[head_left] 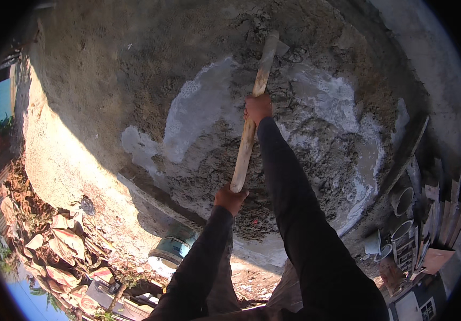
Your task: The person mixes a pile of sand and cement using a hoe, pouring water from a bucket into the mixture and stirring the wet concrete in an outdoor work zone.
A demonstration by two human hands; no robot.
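Both my hands grip the wooden handle of a hoe [245,148]. My left hand [231,199] is closed round the near end of the handle, and my right hand [258,106] is wrapped round it farther up. The handle slants away from me, slightly to the right. At its far end the hoe's head, partly hidden, meets a heap of grey-brown sand and mortar mix [316,155]. Pale, cloudy water [201,109] pools in the wet mix on both sides of the handle.
Boards edge the mix at near left [161,199] and at right [406,155]. A green-and-white bucket [170,252] stands by my left forearm. Torn paper sacks [67,243] are piled at lower left. Buckets [402,202] and wooden planks [447,216] crowd the right side.
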